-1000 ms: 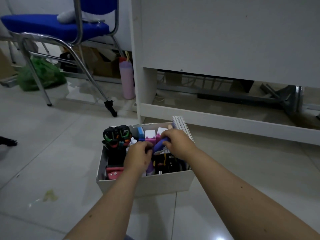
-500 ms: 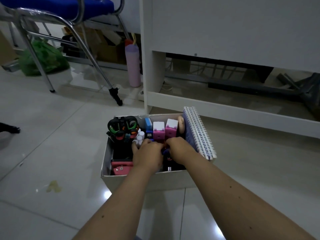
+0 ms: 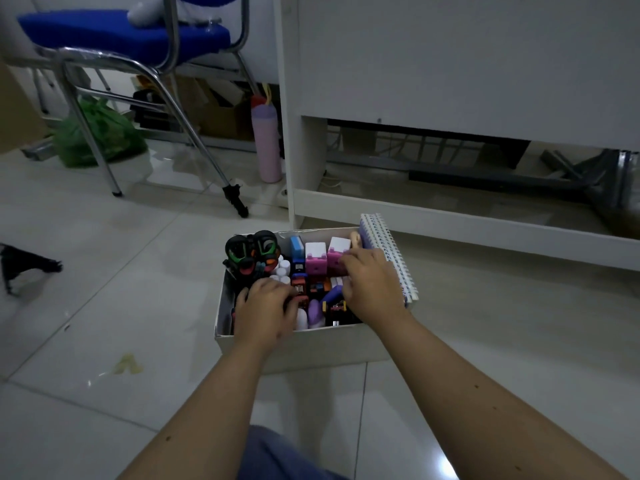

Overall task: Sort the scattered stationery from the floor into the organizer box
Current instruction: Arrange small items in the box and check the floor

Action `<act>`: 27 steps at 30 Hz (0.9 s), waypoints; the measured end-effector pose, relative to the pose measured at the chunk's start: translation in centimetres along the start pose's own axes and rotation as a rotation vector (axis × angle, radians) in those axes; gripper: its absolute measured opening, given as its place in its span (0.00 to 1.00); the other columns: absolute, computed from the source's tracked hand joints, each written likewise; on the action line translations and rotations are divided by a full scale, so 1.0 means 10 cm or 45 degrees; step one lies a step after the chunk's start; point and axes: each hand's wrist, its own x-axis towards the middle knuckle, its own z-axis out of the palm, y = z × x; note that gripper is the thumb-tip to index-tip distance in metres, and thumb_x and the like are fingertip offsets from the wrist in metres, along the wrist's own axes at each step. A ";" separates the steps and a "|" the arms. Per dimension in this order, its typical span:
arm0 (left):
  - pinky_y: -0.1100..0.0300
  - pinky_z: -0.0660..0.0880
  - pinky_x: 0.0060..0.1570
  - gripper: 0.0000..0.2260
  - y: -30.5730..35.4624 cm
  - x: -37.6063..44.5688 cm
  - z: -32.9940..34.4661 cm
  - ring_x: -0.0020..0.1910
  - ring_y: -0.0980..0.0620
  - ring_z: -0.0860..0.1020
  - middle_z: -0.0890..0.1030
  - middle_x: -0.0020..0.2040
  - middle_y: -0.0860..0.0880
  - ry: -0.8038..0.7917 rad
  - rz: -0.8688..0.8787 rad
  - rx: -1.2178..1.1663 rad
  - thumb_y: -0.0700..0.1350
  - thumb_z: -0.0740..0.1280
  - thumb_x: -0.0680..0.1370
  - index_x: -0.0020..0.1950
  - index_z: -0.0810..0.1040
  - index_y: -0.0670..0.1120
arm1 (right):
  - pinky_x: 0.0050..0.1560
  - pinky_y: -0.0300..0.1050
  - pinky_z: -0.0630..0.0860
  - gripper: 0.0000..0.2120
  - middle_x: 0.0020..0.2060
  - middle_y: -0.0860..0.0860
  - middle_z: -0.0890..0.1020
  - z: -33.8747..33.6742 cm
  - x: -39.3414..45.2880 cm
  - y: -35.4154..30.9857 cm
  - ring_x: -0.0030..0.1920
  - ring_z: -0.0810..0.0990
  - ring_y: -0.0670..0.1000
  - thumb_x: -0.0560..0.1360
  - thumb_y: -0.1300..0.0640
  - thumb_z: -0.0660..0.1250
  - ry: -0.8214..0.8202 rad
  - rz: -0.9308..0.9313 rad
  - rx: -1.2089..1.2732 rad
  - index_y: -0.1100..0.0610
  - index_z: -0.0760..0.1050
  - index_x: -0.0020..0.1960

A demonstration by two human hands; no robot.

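A: Head view. Both hands down inside the white cardboard organizer box (image 3: 304, 344) on the glossy tiled floor (image 3: 104, 306). Left hand (image 3: 265, 311) lies on the items at the near left, fingers curled; can't tell if it grasps anything. Right hand (image 3: 372, 289) reaches in at the right, fingertips hidden among the items; grasp unclear too.

B: Risks?

A: Box is packed. My guess: pushing one more piece in could tip the spiral-bound purple notebook (image 3: 388, 254), which leans out over the right wall. Thin card walls may bow.

B: Materials?

A: Hard, smooth plastic mostly: two blocky pink-and-white sharpeners (image 3: 327, 259), black scissors with green and orange handle loops (image 3: 251, 251), a rounded purple stapler (image 3: 332, 296). The notebook has a white wire coil.
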 end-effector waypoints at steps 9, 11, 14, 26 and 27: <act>0.47 0.64 0.65 0.14 -0.19 -0.29 -0.17 0.69 0.45 0.63 0.71 0.66 0.45 0.106 -0.262 0.014 0.44 0.68 0.74 0.59 0.79 0.47 | 0.64 0.62 0.66 0.48 0.71 0.54 0.61 -0.14 -0.38 0.17 0.68 0.64 0.61 0.66 0.56 0.73 -0.036 0.823 0.271 0.50 0.46 0.76; 0.46 0.64 0.65 0.16 -0.19 -0.30 -0.19 0.71 0.43 0.59 0.67 0.68 0.44 0.146 -0.348 -0.023 0.43 0.68 0.74 0.62 0.76 0.46 | 0.61 0.58 0.71 0.48 0.69 0.57 0.63 -0.12 -0.42 0.19 0.65 0.69 0.62 0.67 0.58 0.74 -0.009 0.891 0.493 0.52 0.45 0.76; 0.48 0.66 0.64 0.19 -0.22 -0.31 -0.21 0.71 0.39 0.60 0.63 0.70 0.38 0.170 -0.463 -0.261 0.39 0.68 0.74 0.65 0.73 0.40 | 0.50 0.49 0.73 0.36 0.61 0.60 0.72 -0.11 -0.43 0.21 0.57 0.76 0.61 0.69 0.61 0.72 0.017 0.865 0.657 0.57 0.57 0.71; 0.55 0.71 0.53 0.32 -0.06 -0.34 -0.31 0.58 0.42 0.76 0.77 0.61 0.41 0.006 -0.580 -0.585 0.40 0.76 0.68 0.69 0.67 0.41 | 0.41 0.43 0.65 0.17 0.53 0.62 0.77 -0.16 -0.45 0.35 0.51 0.76 0.62 0.72 0.68 0.61 0.021 0.836 0.568 0.62 0.65 0.60; 0.55 0.71 0.54 0.34 -0.01 -0.35 -0.29 0.59 0.43 0.75 0.76 0.63 0.42 -0.015 -0.564 -0.596 0.41 0.76 0.67 0.70 0.66 0.41 | 0.42 0.43 0.65 0.17 0.53 0.62 0.77 -0.19 -0.47 0.38 0.51 0.76 0.62 0.72 0.69 0.60 0.032 0.841 0.578 0.63 0.65 0.60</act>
